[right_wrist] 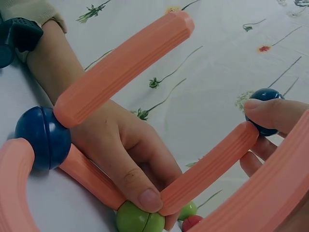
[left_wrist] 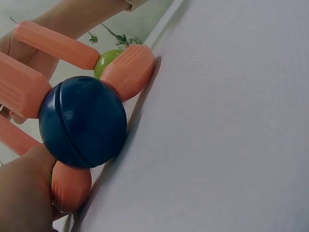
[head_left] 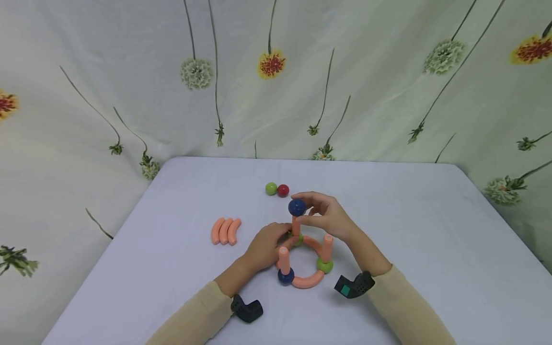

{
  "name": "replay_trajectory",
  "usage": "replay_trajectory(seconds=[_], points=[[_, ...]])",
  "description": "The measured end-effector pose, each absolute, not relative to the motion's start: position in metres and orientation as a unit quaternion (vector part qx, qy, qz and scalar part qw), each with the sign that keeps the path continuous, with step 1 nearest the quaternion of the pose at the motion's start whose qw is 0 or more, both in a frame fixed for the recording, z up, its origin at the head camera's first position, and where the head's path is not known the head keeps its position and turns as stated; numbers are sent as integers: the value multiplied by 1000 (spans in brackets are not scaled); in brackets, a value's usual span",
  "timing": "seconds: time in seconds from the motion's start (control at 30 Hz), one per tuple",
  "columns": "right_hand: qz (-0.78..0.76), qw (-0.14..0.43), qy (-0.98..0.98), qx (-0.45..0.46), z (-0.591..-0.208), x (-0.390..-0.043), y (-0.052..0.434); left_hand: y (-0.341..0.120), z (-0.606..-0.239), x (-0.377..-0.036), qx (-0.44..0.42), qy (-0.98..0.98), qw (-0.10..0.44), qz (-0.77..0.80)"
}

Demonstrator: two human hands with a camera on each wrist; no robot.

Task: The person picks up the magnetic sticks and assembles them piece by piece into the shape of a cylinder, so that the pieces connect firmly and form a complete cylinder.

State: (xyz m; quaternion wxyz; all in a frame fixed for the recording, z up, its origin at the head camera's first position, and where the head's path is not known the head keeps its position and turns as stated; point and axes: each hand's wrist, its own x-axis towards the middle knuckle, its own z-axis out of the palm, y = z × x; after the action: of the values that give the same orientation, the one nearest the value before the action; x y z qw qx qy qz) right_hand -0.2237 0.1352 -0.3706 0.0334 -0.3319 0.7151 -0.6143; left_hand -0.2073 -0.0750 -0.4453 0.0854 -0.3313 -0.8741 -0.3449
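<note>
On the white table stands a ring of curved salmon-coloured rods [head_left: 308, 281] joined by balls: a blue ball [head_left: 285, 277] at front left, a green ball [head_left: 325, 265] at right and another green ball [right_wrist: 140, 218] at the back. An upright rod rises from each. My right hand [head_left: 327, 216] pinches a blue ball [head_left: 296, 207] between thumb and fingers, at the top end of the back upright rod [right_wrist: 210, 169]. With thumb and fingers, my left hand [head_left: 268, 244] grips the back green ball at the foot of that rod.
Several short curved rods [head_left: 224, 231] lie side by side left of the ring. A loose green ball [head_left: 271, 189] and a red ball [head_left: 283, 190] sit together behind the hands. A flower-patterned cloth [head_left: 379, 110] hangs behind the table.
</note>
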Motion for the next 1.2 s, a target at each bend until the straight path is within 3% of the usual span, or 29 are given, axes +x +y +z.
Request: replay_trajectory(seconds=[0.6, 1.2], points=[[-613, 64, 719, -321, -372, -223, 136, -76, -447, -208, -336, -868, 106, -349], [-659, 46, 726, -193, -366, -230, 153, -76, -450, -212, -185, -913, 203, -302]])
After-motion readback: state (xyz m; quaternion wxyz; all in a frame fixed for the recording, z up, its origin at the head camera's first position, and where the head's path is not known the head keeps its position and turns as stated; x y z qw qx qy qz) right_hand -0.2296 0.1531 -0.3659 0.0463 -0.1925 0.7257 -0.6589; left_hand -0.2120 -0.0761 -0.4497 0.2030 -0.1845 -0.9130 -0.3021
